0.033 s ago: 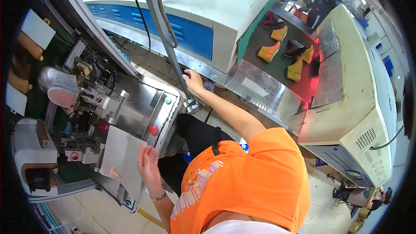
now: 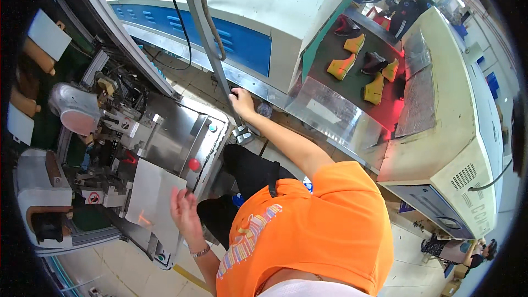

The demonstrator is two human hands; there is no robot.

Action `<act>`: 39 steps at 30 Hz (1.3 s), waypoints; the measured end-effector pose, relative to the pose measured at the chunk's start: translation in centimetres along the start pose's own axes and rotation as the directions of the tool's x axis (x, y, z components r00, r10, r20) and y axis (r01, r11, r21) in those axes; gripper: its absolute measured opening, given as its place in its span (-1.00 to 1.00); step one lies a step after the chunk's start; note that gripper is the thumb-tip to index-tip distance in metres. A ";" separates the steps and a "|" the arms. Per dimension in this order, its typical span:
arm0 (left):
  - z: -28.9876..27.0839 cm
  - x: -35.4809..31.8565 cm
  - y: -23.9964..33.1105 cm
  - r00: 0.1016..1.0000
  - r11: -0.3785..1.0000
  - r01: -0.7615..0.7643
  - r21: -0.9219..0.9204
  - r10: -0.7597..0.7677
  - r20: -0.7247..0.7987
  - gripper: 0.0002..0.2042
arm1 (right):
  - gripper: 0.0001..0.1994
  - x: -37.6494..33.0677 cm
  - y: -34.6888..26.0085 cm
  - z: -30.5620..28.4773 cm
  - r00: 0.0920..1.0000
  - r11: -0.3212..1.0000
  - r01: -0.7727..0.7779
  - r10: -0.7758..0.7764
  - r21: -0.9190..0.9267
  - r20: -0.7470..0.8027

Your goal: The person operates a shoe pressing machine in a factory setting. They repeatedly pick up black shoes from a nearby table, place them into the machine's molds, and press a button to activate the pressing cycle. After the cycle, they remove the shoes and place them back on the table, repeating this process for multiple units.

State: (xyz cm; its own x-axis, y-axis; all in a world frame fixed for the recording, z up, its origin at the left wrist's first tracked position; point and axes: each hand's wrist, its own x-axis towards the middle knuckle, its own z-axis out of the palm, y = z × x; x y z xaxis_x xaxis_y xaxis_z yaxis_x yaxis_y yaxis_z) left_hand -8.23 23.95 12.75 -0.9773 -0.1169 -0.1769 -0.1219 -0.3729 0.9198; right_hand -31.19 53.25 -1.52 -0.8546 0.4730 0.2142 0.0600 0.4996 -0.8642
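Observation:
My left hand [image 2: 185, 214] hovers beside a pale flat panel [image 2: 151, 190] on the left machine, palm up and fingers apart, with nothing in it. Farther off, my right hand [image 2: 242, 104] is at a slanted metal pole [image 2: 219, 71]. Its fingers curl by the pole, with something dark at them too small to make out. The pole's foot [image 2: 242, 133] stands next to the machine's rounded metal table [image 2: 170, 137]. A red button [image 2: 194, 165] and a blue-green button [image 2: 212, 127] sit on that table's edge.
A rounded grey form with a pink face [image 2: 77, 113] is mounted on the left machine. At the back stands a white and blue housing [image 2: 242, 44]. Several yellow shoe uppers [image 2: 342, 66] and dark shoe uppers [image 2: 374, 61] lie on a conveyor under red light. Other people are farther off.
My left hand has shifted slightly left and down. My right hand has moved a little left along the pole. The machines and shoe uppers are unchanged.

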 end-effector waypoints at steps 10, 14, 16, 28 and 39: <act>-17.8 -5.8 3.6 0.427 0.791 0.195 0.580 0.464 -0.776 -0.56 | -0.63 -3.7 -1.7 5.3 0.984 0.993 -0.116 0.118 -0.020 0.134; -28.2 -6.6 -1.1 0.255 0.325 0.637 0.699 0.767 -0.589 -0.51 | -0.65 -3.7 -2.0 4.5 0.984 0.989 -0.142 0.144 -0.030 0.108; -34.5 -8.0 -5.5 0.439 0.066 0.681 0.729 0.760 -0.479 -0.52 | -0.66 -4.0 -2.9 5.5 0.983 0.991 -0.131 0.130 -0.004 0.130; -29.3 -3.9 -4.3 0.445 0.123 0.100 0.987 0.882 -0.155 -0.63 | -0.75 -2.4 -1.5 3.6 0.988 0.992 0.048 -0.029 -0.119 0.151; -20.3 -0.2 2.4 0.674 0.287 0.323 0.902 0.600 -0.432 -0.37 | -0.58 -2.7 -1.3 4.9 0.981 0.995 0.060 -0.044 -0.079 0.191</act>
State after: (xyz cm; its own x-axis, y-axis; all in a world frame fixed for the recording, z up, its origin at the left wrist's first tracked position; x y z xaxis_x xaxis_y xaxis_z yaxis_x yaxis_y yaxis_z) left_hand -4.82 4.38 7.83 -0.6566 -0.6998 0.2813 -0.5067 0.6856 0.5227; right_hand -31.47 47.79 -3.21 -0.9393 0.3030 0.1611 0.0490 0.5830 -0.8110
